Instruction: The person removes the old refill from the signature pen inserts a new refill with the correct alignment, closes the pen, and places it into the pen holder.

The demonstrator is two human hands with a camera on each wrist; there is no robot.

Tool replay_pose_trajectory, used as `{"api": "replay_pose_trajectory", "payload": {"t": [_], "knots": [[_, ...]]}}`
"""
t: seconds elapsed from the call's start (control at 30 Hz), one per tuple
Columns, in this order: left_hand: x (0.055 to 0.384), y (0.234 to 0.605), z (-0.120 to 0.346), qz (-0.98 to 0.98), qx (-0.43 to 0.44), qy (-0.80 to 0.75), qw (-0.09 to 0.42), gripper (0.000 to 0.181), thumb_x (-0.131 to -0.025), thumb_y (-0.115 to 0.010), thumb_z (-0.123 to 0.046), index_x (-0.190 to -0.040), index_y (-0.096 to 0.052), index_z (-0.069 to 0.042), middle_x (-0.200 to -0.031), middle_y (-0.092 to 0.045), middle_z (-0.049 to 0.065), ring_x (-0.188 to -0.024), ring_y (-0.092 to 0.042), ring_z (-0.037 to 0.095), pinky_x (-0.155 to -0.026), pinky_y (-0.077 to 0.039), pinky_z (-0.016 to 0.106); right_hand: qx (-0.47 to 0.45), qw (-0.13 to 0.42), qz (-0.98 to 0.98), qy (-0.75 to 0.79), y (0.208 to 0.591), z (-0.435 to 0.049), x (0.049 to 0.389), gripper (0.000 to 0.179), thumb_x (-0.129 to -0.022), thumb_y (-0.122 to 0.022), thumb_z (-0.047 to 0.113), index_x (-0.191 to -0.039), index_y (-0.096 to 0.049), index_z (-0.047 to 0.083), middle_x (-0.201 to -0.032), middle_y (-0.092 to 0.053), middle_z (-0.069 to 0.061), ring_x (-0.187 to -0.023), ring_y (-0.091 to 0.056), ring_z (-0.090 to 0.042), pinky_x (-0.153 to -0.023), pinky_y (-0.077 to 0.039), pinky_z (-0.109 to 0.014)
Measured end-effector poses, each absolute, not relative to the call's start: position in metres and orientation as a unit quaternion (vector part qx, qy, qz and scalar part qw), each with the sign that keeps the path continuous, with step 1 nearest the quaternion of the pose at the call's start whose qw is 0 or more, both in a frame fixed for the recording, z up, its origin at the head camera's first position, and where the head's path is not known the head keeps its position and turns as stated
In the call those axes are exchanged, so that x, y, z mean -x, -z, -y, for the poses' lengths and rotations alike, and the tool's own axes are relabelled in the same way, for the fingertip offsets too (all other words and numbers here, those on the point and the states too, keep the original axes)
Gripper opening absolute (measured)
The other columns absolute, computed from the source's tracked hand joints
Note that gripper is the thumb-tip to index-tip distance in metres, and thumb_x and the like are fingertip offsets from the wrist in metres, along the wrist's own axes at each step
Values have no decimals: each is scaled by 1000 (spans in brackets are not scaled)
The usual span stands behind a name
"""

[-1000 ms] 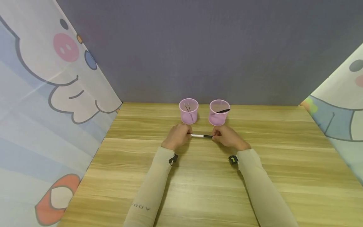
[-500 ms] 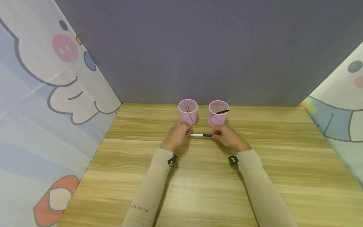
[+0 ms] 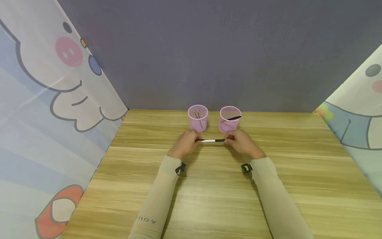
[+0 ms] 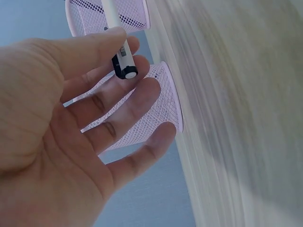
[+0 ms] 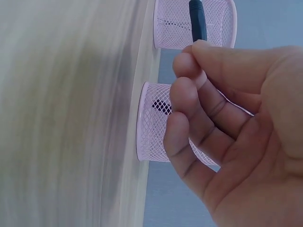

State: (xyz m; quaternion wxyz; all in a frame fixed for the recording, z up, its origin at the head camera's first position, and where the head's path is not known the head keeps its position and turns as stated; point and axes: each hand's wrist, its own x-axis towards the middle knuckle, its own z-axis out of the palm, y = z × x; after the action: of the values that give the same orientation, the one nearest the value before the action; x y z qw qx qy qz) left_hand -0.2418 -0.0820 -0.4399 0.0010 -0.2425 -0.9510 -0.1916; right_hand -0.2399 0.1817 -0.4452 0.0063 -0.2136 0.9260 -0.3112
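Note:
A white pen with a black grip section point(image 3: 209, 140) lies crosswise between my two hands in the head view. My left hand point(image 3: 185, 143) pinches its end with thumb and index finger; in the left wrist view the pen's black clip end point(image 4: 126, 72) pokes out past the thumb, and the other fingers are loosely spread. At the opposite end, my right hand point(image 3: 241, 142) pinches the black tip part. The right wrist view shows the dark grip point(image 5: 198, 21) rising from between thumb and forefinger, with the tip itself hidden by the fingers.
Two pink mesh pen cups stand just beyond the hands. The left cup point(image 3: 198, 124) contains a few thin dark sticks; the right cup point(image 3: 228, 126) has a black, pen-like piece leaning in it. A grey wall point(image 3: 221, 56) rises behind the wooden table point(image 3: 215, 199).
My right hand has shifted slightly right and away from me, and the pen has moved slightly away from me. More of the pen shows between the hands. Both cups stay put.

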Motion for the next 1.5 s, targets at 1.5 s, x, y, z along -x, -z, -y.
{"api": "replay_pose_trajectory", "payload": {"t": [1.5], "knots": [[245,433,96,930,261,254,42,8,-91,-76,-14,-98,-79,-10,-95,-74,3,-86,-68,16,-81,-57,36,215,-11,-925,312,434,-177,237,4,-93,-72,7,-96,-73,4,-82,-72,-4,-76,-64,-15,-73,-51,-35]]}}
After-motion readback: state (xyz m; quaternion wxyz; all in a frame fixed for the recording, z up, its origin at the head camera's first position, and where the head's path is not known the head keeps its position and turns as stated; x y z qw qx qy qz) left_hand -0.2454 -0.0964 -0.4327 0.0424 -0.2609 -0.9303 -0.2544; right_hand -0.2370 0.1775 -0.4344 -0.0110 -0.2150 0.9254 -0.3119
